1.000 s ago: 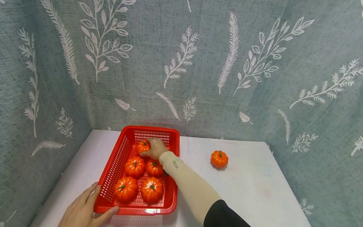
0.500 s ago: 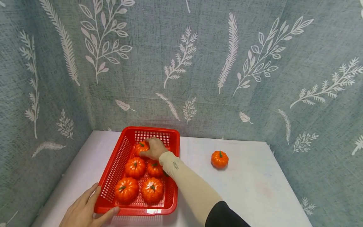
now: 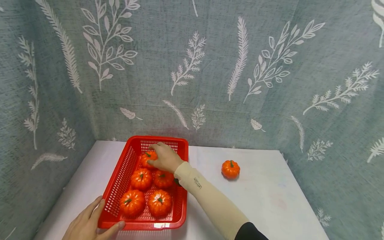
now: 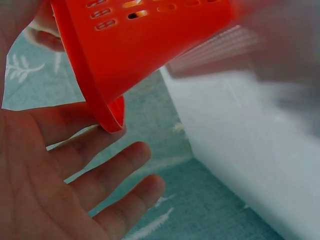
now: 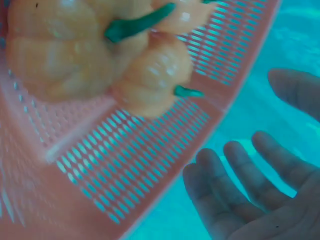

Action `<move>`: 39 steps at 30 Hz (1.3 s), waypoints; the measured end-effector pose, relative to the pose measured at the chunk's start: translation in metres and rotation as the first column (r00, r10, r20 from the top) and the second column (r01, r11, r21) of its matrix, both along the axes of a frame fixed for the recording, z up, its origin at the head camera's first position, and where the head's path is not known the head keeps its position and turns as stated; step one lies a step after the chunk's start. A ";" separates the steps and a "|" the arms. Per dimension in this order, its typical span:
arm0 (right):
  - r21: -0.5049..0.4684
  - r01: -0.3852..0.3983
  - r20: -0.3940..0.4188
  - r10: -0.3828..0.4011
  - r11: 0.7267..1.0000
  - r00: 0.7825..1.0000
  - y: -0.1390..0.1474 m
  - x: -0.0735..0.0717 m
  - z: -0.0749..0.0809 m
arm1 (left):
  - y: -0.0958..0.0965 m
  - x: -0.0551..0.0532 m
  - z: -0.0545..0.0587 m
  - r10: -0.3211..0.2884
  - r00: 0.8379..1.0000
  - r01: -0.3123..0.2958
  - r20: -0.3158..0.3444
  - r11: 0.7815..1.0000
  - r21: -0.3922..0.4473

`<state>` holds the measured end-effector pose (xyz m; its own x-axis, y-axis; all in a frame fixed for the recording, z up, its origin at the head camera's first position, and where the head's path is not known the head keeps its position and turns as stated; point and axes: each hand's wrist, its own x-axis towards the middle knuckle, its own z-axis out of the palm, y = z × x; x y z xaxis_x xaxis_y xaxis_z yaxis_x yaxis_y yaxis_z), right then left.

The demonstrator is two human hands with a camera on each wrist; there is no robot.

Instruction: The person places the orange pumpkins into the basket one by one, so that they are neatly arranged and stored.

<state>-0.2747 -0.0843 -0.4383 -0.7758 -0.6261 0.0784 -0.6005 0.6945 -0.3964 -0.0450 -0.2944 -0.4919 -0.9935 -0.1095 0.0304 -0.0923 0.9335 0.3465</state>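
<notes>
A red plastic basket (image 3: 179,213) stands on the white table and holds several small orange pumpkins with green stems. My left hand (image 3: 85,221) touches its front-left corner, thumb at the front rim and straight fingers along the left side. In the left wrist view, the fingers (image 4: 112,172) are spread beside the red rim. At the back of the basket my right hand (image 3: 164,158) is just over a pumpkin (image 3: 145,160), its fingers apart. The right wrist view shows these fingers (image 5: 240,165) loosely extended with nothing between them, beyond the basket's edge from a pumpkin (image 5: 160,75).
One more orange pumpkin (image 3: 230,169) sits on the table (image 3: 264,200) to the right of the basket. A green-grey curtain (image 3: 210,73) with white leaf prints surrounds the table at the back and sides.
My right hand has set the back pumpkin slightly further left, then loosened its fingers and risen a little from it. The left hand stays at the basket corner.
</notes>
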 end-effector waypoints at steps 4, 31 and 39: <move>-0.072 -0.022 -0.075 0.017 0.997 0.997 0.018 0.008 0.009 | -0.002 0.000 -0.001 0.005 1.000 -0.005 0.015 1.000 -0.003; -0.403 0.228 -0.204 -0.329 0.886 0.922 0.198 0.014 -0.036 | -0.003 -0.002 -0.002 -0.002 1.000 0.003 0.031 1.000 -0.005; -0.371 0.413 -0.093 -0.476 0.832 0.875 0.259 0.015 -0.058 | -0.001 -0.001 0.001 -0.022 1.000 0.022 -0.012 1.000 -0.003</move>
